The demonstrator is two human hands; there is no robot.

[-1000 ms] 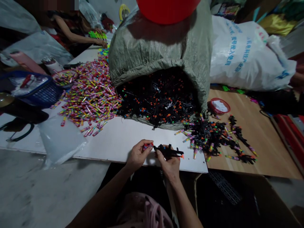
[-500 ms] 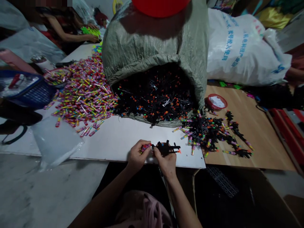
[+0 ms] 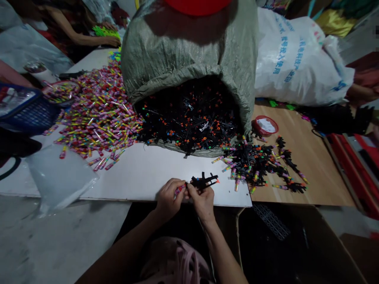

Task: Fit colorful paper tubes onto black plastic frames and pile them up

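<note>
Near the front edge of the white table [image 3: 130, 177], my left hand [image 3: 170, 199] is closed on a small candy tube [image 3: 179, 190] with a colourful wrapper. My right hand [image 3: 203, 203] grips a black toy gun [image 3: 203, 180] with an orange tip pointing right. The tube's end meets the rear of the toy gun between my fingertips; the joint itself is mostly hidden. To the right of my hands lies a pile of toy guns [image 3: 251, 161], several with candy tubes attached.
A large grey-green sack [image 3: 189, 47] lies open toward me, full of black toy guns. Left of it is a heap of candy tubes [image 3: 97, 114]. A clear plastic bag [image 3: 62, 169], blue basket [image 3: 29, 112], red basket [image 3: 276, 128] and white sack [image 3: 296, 63] surround the work area. Another person's arm [image 3: 79, 37] is at back left.
The toy gun's front end has tilted upward, and my hands have drawn closer together around the joint. The whole view has shifted slightly.
</note>
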